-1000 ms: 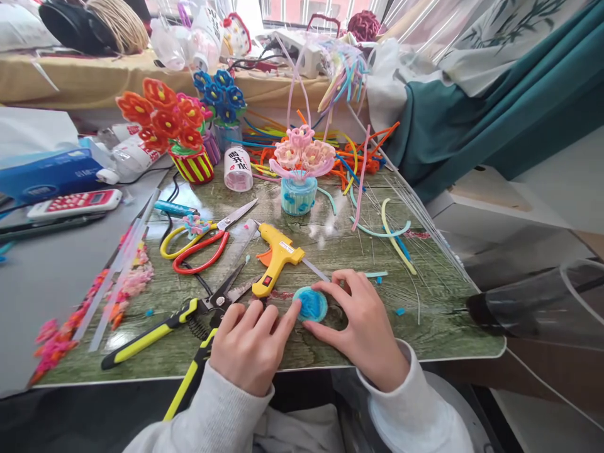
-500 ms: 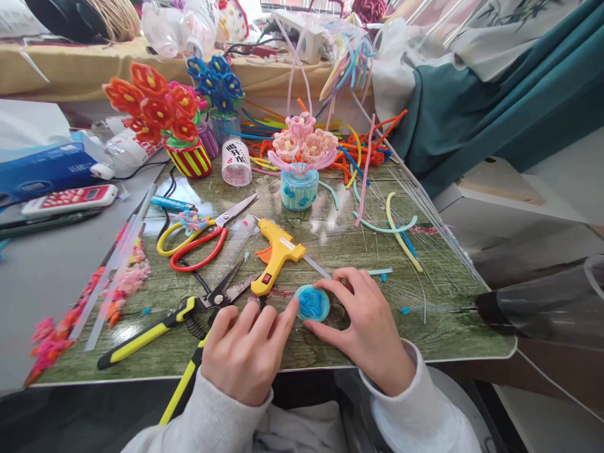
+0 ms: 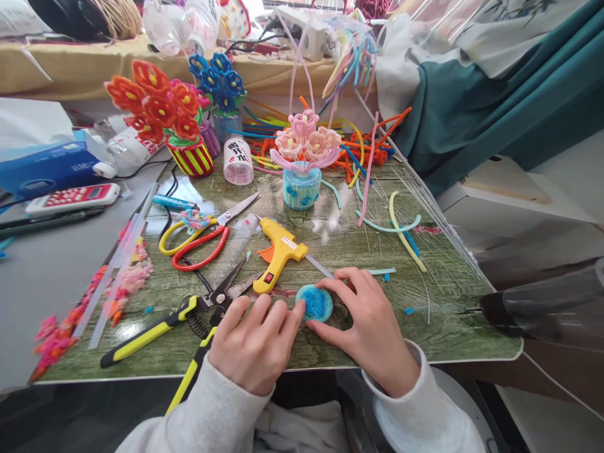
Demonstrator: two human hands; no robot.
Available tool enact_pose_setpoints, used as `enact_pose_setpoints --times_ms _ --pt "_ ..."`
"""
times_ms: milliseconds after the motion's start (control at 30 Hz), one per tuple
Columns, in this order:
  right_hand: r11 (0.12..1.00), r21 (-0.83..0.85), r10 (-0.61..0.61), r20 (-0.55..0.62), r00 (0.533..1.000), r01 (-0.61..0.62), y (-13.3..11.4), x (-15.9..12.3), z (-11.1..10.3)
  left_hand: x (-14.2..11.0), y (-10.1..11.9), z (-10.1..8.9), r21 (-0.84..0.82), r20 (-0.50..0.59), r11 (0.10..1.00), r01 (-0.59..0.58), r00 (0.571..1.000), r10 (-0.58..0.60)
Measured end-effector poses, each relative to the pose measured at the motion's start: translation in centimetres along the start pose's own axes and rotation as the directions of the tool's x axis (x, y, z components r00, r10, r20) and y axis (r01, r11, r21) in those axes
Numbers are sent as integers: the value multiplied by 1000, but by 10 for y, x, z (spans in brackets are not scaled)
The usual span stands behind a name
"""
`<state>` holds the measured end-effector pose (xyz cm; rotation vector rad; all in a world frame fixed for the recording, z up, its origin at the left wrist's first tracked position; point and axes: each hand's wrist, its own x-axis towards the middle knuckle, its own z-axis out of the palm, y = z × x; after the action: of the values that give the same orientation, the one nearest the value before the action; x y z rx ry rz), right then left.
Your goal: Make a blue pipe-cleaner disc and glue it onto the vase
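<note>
A small round blue pipe-cleaner piece [image 3: 316, 303], darker blue inside a light-blue ribbed rim, lies near the table's front edge. My right hand [image 3: 370, 330] grips its right side between thumb and forefinger. My left hand [image 3: 258, 346] has curled fingers, and its forefinger presses on the left rim; the thumb is hidden. Just behind the round piece is a yellow hot glue gun [image 3: 282, 255] on its side, a glue stick poking out of its back. Partly under my left hand are open pruning shears [image 3: 207, 308] with black and yellow handles.
Scissors [image 3: 201, 242] lie left of the glue gun. A light-blue pot [image 3: 302, 190] with pink flowers stands behind it, beside a clear plastic cup [image 3: 238, 162]. Orange flowers [image 3: 158, 107] stand back left. Loose pipe cleaners [image 3: 406, 233] and thin wires spread to the right.
The whole view has shifted slightly to the right. My left hand has moved a little right and lower, its forefinger still at the round piece; the right hand's grip looks the same.
</note>
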<state>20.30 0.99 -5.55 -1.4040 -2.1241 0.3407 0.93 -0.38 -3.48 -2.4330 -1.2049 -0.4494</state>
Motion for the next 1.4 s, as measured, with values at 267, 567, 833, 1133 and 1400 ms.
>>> enact_pose_setpoints --times_ms 267,567,833,1133,1400 --pt "1000 -8 -8 1 1000 8 1 1 -1 6 -8 -4 -103 15 995 12 1000 -11" --pt "1000 6 -10 -7 1000 10 0 0 -1 20 -9 4 -351 103 897 267 964 -247" --pt "1000 18 -6 -12 1000 6 1 0 -2 22 -10 10 -347 167 913 216 972 -166" --pt "1000 18 -2 -11 1000 2 1 0 -2 27 -8 7 -305 129 929 208 976 -176" --pt "999 44 0 -7 1000 0 0 0 -3 26 -5 17 -312 94 931 190 981 -169"
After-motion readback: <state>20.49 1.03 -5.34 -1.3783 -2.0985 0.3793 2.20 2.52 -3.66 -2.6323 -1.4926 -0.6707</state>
